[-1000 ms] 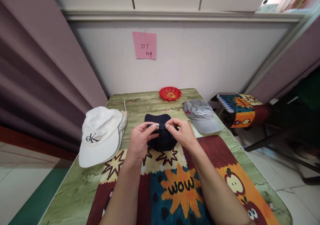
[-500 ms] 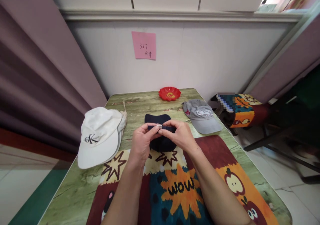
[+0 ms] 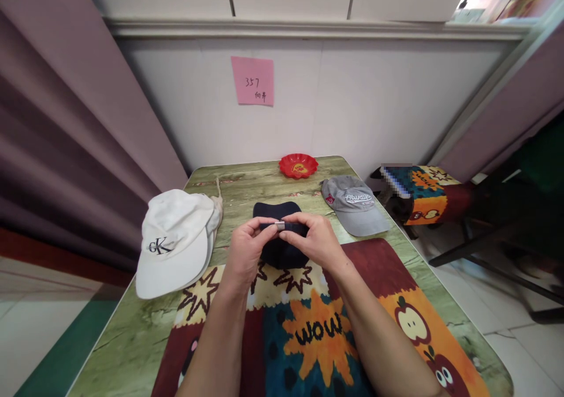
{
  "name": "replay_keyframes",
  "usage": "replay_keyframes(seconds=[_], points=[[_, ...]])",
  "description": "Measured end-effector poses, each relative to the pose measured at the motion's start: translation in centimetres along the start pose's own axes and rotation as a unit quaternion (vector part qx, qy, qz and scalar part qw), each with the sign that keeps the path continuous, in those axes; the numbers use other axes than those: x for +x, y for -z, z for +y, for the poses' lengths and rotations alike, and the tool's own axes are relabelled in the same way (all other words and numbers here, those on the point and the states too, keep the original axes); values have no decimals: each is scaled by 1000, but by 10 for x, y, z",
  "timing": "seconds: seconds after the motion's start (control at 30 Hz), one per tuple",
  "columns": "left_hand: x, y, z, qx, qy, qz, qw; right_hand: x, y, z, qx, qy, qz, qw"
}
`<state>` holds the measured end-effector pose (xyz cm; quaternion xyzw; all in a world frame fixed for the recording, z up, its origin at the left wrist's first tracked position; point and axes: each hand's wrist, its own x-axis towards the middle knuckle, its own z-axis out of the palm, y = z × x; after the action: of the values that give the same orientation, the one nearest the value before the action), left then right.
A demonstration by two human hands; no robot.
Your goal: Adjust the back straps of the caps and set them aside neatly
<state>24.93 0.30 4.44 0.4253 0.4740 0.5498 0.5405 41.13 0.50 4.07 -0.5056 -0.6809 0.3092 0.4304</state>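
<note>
A dark navy cap (image 3: 285, 251) rests at the middle of the table, its brim pointing away from me. Across its back runs an adjuster strap with a small silver buckle (image 3: 280, 225). My left hand (image 3: 247, 244) pinches the strap just left of the buckle, between thumb and fingers. From the other side, my right hand (image 3: 315, 238) grips the strap close to the buckle, its thumb underneath. Both hands are closed, with the fingertips hiding parts of the strap.
White caps (image 3: 171, 244) lie stacked at the left, one marked CK. A grey cap (image 3: 356, 204) sits at the right. Farther back is a red scalloped dish (image 3: 298, 166). A patterned mat (image 3: 299, 326) covers the near table. Beyond the right edge stands a bench (image 3: 429, 194).
The silver buckle shows more fully between my fingertips, as my fingers have shifted slightly apart on the strap. The other caps and the dish have not moved.
</note>
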Motion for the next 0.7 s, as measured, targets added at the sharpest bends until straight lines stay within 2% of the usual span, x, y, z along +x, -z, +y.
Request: replay_keyframes(seconds=[0.13, 0.23, 0.43, 0.7], points=[[4, 7, 2, -37, 17, 7, 999, 3, 18, 14, 98, -17, -107, 989], [6, 15, 4, -49, 19, 14, 999, 4, 31, 21, 120, -24, -150, 981], [8, 26, 9, -6, 45, 17, 999, 4, 38, 25, 135, -28, -156, 978], [6, 19, 6, -3, 53, -2, 999, 4, 33, 17, 128, -3, -151, 980]])
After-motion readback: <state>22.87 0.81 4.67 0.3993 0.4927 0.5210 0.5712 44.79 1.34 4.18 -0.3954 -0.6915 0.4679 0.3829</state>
